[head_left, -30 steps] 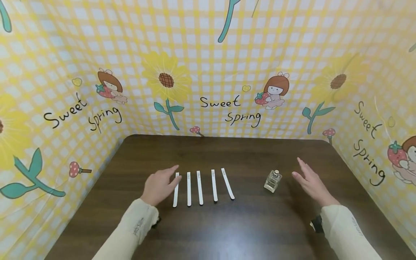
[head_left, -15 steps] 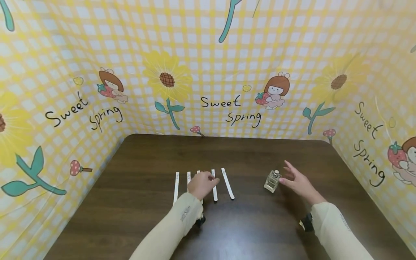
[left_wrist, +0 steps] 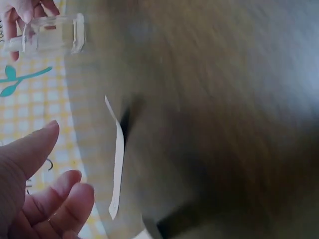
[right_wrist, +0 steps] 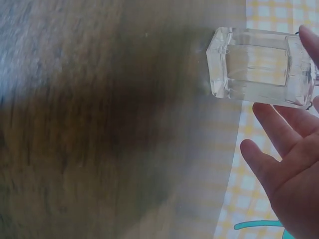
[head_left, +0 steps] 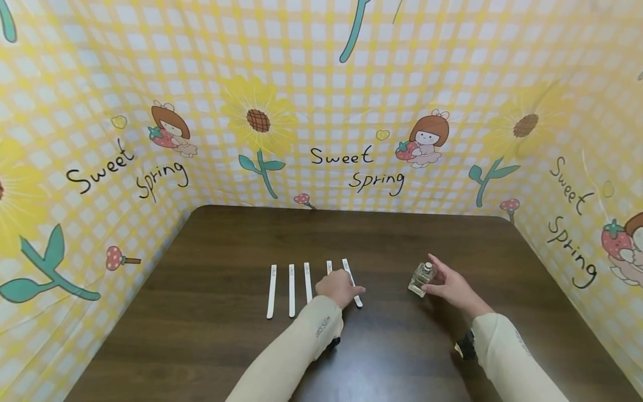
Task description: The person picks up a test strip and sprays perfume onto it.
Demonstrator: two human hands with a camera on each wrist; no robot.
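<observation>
White strips [head_left: 292, 291] are lying on the table [head_left: 201, 357] near my left grip [head_left: 337, 287], loosely curled and empty; my right grip [head_left: 449, 283] is curving, partly spread, around the standing glass bottle [head_left: 419, 279]; whether it's pinching, I cannot tell.

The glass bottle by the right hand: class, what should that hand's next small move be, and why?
Probably close the right hand's fingers gently on the glass bottle. It stands upright on the table, and the hand's thumb and fingers are spread about its upper part; whether they already press on it is hard to tell.
</observation>
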